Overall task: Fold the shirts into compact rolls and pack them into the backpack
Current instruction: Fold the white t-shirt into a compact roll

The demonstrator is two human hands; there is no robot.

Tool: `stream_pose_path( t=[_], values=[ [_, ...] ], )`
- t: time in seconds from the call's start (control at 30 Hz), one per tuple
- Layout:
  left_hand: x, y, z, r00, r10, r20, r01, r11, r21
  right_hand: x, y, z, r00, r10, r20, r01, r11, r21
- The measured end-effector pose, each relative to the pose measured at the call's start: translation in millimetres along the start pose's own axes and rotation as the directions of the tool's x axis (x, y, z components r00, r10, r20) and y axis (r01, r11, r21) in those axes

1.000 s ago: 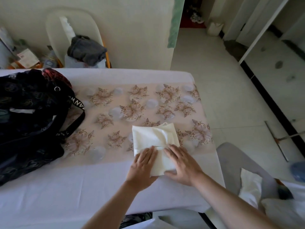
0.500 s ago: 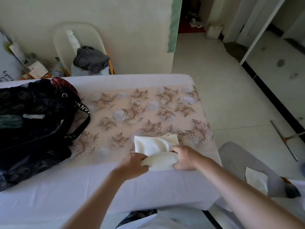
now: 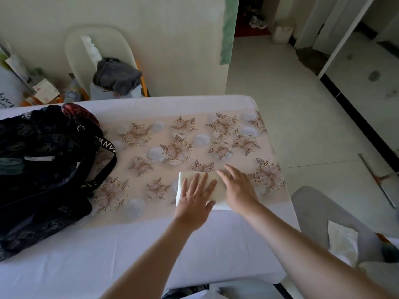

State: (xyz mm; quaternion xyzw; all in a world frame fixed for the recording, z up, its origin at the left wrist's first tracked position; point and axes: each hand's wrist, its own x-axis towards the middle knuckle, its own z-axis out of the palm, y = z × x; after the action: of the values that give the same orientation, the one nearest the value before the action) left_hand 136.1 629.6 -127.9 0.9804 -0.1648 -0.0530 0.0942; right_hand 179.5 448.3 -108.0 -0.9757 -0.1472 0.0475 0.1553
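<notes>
Near the right end of the worktop [image 3: 129, 244], the white shirt [image 3: 219, 195] lies rolled on the floral cloth [image 3: 179, 147], and I flatten it: left hand [image 3: 195, 195] spread wide on top, right hand [image 3: 237, 188] open beside it, pressing so the roll can't spring loose. Half a second ago both hands curled round it, rolling. The backpack [image 3: 47, 169] waits well apart, left.

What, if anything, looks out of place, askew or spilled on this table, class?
Nothing stands out. The folded white shirt lies under the left hand and right hand, both laid flat; the black backpack sits apart at the table's left, nothing spilled.
</notes>
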Motion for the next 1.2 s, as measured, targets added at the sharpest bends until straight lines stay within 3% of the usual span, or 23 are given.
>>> stream_pose_path(
  t=[0.13,0.27,0.37,0.53,0.67,0.77,0.83,0.93,1.03,1.1,1.2],
  values=[
    [9.7,-17.1,7.7,0.999,-0.001,0.035,0.002,0.999,-0.032,1.4,-0.2,15.8,0.984,-0.087,0.154,0.09,0.996,-0.013],
    [11.7,-40.4,14.4,0.998,-0.032,0.058,0.037,0.994,-0.103,-1.5,1.8,34.9,0.994,-0.058,0.096,0.059,0.998,-0.005],
    [18.3,-42.6,14.3,0.981,-0.095,0.168,0.123,0.979,-0.162,3.2,5.2,43.7,0.998,-0.043,0.041,0.043,0.999,-0.001],
    [32.2,-49.7,2.6,0.961,-0.16,0.226,0.23,0.916,-0.328,46.5,-9.6,23.6,0.997,-0.037,0.069,0.05,0.979,-0.199],
    [30.9,-42.1,-8.8,0.924,-0.354,0.146,0.373,0.746,-0.552,43.0,-13.0,32.0,0.995,-0.088,0.049,0.097,0.97,-0.222],
    [31.6,-36.4,-16.5,0.795,-0.568,0.213,0.559,0.551,-0.619,13.4,-8.6,47.1,0.998,-0.002,-0.07,-0.008,0.99,-0.138],
    [36.9,-39.1,-20.0,0.709,-0.625,0.327,0.665,0.438,-0.605,2.0,-8.7,55.0,0.99,0.052,-0.13,-0.063,0.994,-0.085],
    [44.9,-40.6,-26.7,0.671,-0.596,0.441,0.718,0.372,-0.588,0.7,-6.4,59.8,0.988,0.046,-0.15,-0.058,0.995,-0.079],
    [51.7,-45.2,-32.3,0.629,-0.572,0.527,0.742,0.238,-0.627,3.4,-6.8,58.5,0.994,0.038,-0.107,-0.047,0.996,-0.078],
    [53.1,-49.4,-35.9,0.649,-0.515,0.56,0.727,0.203,-0.656,3.5,-10.3,54.0,0.997,0.061,-0.056,-0.064,0.997,-0.052],
    [47.7,-51.6,-50.0,0.751,-0.413,0.514,0.646,0.303,-0.701,12.3,-10.5,23.5,0.999,0.042,-0.011,-0.04,0.987,0.158]
  ],
)
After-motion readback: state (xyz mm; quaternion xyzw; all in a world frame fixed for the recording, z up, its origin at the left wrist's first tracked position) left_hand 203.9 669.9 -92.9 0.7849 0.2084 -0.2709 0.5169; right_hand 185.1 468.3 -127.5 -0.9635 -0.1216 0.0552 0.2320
